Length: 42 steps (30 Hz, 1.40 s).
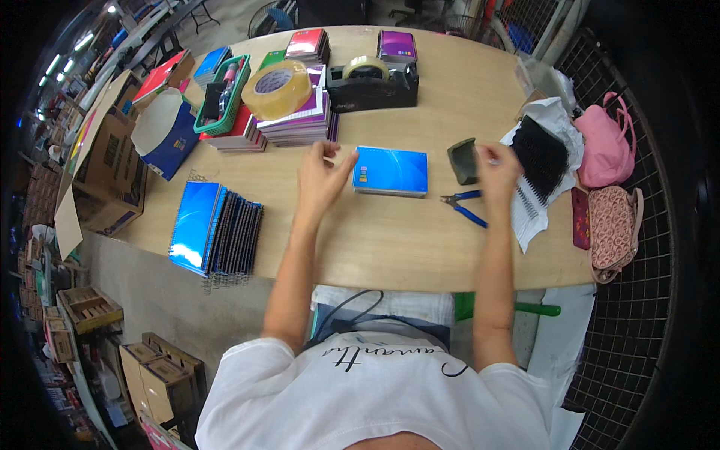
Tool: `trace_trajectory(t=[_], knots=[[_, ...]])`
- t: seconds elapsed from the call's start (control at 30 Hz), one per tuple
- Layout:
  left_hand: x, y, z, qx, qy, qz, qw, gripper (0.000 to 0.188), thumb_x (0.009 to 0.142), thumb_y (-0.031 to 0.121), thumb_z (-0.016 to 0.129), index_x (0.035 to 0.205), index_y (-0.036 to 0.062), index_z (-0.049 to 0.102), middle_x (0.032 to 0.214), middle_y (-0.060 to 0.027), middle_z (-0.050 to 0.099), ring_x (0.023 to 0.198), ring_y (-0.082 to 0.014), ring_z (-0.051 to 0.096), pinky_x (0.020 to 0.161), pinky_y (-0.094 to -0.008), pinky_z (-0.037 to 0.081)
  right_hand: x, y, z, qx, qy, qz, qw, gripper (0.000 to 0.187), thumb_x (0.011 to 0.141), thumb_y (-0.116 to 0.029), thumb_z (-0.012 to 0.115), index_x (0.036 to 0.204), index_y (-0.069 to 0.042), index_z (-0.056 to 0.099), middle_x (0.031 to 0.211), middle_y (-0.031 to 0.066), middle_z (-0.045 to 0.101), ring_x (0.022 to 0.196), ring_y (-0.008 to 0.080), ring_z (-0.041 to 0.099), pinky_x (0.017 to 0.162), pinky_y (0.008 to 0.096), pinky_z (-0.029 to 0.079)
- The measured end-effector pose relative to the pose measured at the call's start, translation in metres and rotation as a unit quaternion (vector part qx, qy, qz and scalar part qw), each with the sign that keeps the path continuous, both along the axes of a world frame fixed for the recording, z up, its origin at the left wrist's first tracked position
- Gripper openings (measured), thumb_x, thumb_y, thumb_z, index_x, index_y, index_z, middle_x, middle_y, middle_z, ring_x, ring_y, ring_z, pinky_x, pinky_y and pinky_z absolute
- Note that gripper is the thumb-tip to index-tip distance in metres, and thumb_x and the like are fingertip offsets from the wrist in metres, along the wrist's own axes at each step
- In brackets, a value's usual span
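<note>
A small stack of blue-covered notebooks or pads (391, 171) lies flat in front of me. My left hand (324, 178) is at its left edge, thumb stretched toward the cover and fingers loosely bent apart from it, holding nothing. To the right, my right hand (497, 171) is closed in a pinch between a dark shallow dish (463, 162) and a pile of black spiral binding wires (540, 154) on white paper. Something small and pale shows at its fingertips, too blurred to name. Blue-handled pliers (469, 210) lie beside my right forearm.
Blue spiral notebooks (214, 229) stand bunched at the left table edge. Farther back are a tape roll (277, 90) on stacked pads, a black tape dispenser (373, 86) and a green basket (223, 96). A cardboard box (112, 165) is at left; pink bags (604, 146) sit at right.
</note>
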<state>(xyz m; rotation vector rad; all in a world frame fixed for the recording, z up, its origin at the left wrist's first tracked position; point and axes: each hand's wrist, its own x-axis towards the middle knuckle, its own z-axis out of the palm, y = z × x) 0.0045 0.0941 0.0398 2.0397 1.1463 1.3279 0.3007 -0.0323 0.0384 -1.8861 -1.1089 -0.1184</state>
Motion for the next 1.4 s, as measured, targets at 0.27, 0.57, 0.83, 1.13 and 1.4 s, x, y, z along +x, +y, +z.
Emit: trace_trajectory(t=[0.27,0.57,0.83,1.13,1.4], knots=[[0.024,0.060,-0.017,-0.299,0.121,-0.144,0.935,0.029,0.077,0.017,0.081,0.089,-0.0031,0.064,0.075,-0.0062,0.063,0.062,-0.0118,0.059,0.052,-0.0262,0.047,0.085,-0.075,-0.047,-0.226,-0.220,-0.175,0.933,0.020,0.081,-0.018,0.070,0.092,-0.003,0.067,0.097,0.0137,0.063,0.095,0.0333,0.059,0.079,0.0430,0.049],[-0.012,-0.018,0.008,-0.152,-0.183,-0.106,0.965,0.041,0.083,-0.007,0.063,0.121,0.0034,0.051,0.089,-0.0113,0.061,0.077,-0.0153,0.061,0.061,-0.0266,0.052,0.079,-0.089,-0.007,-0.086,-0.371,-0.056,0.923,0.017,0.080,-0.004,0.066,0.097,-0.001,0.068,0.102,0.0130,0.062,0.094,0.0308,0.060,0.081,0.0401,0.049],[-0.032,-0.102,-0.021,-0.028,0.033,-0.176,0.983,0.042,0.078,-0.009,0.061,0.117,0.0077,0.064,0.099,-0.0145,0.054,0.081,-0.0251,0.056,0.068,-0.0330,0.046,-0.040,-0.087,0.011,-0.119,0.038,0.234,0.964,0.029,0.084,0.002,0.061,0.111,-0.004,0.069,0.088,0.0159,0.064,0.079,0.0261,0.062,0.070,0.0335,0.048],[-0.005,-0.115,-0.036,-0.018,-0.030,-0.090,0.995,0.025,0.078,0.011,0.076,0.096,0.0016,0.062,0.099,-0.0141,0.049,0.093,-0.0286,0.050,0.078,-0.0361,0.043,-0.081,-0.082,0.010,-0.027,0.104,0.330,0.938,0.017,0.083,0.001,0.066,0.099,-0.001,0.073,0.087,0.0110,0.070,0.079,0.0190,0.062,0.071,0.0290,0.048],[-0.007,-0.118,-0.036,0.002,-0.018,-0.085,0.996,0.024,0.078,0.012,0.076,0.096,0.0018,0.063,0.098,-0.0138,0.047,0.091,-0.0279,0.049,0.077,-0.0361,0.042,-0.084,-0.080,0.010,-0.046,0.097,0.344,0.933,0.018,0.081,0.000,0.067,0.098,-0.002,0.072,0.087,0.0101,0.071,0.074,0.0195,0.063,0.066,0.0290,0.048]])
